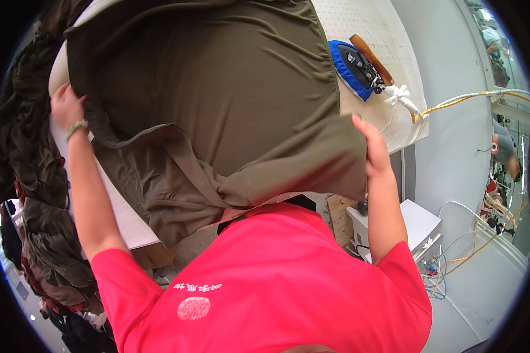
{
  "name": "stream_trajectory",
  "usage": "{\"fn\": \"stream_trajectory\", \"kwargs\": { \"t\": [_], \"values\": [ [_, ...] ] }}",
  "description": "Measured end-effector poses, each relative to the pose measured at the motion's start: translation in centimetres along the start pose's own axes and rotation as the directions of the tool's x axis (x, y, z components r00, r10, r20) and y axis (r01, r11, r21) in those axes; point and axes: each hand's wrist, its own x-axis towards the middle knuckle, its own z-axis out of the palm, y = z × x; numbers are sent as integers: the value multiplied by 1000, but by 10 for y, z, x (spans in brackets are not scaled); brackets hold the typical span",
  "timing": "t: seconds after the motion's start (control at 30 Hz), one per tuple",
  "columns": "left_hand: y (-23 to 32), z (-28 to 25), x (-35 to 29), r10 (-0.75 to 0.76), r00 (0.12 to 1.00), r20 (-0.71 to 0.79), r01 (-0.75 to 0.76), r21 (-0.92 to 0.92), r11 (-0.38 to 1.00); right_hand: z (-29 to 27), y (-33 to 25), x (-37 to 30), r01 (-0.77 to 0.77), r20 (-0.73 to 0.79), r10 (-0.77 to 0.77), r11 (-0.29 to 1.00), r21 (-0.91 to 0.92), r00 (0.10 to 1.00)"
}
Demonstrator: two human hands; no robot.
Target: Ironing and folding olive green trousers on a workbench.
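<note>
A dark olive-green garment lies spread over the white padded ironing table, its near part gathered and folded back against the front of my body. At the garment's far-left edge, my left hand is closed with the fingertips on the fabric. My right hand grips the near right corner and holds that part raised off the table, the thumb on top and the other fingers mostly hidden by cloth. Loose folds hang between my two arms.
An iron with a blue-edged base and wooden handle rests on the ironing table at right. Its cable runs off rightward. Piled dark garments line the left side. A white box stands below right, near hoses.
</note>
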Motion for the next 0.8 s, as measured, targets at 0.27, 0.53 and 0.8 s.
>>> {"fn": "stream_trajectory", "kwargs": {
  "t": [0.27, 0.53, 0.8],
  "values": [
    [42, -37, -137, -116, 475, 873, -136, 203, 970, 23, -50, 123, 175, 55, -172, 984, -43, 984],
    [-21, -98, -59, -141, 817, 559, 292, -191, 937, -7, -109, 185, 192, 606, -703, -580, -791, 373],
    [-46, -98, -61, -278, 923, 265, 343, -246, 907, 46, -52, 181, 617, 744, -515, -436, -655, 425]
  ]
}}
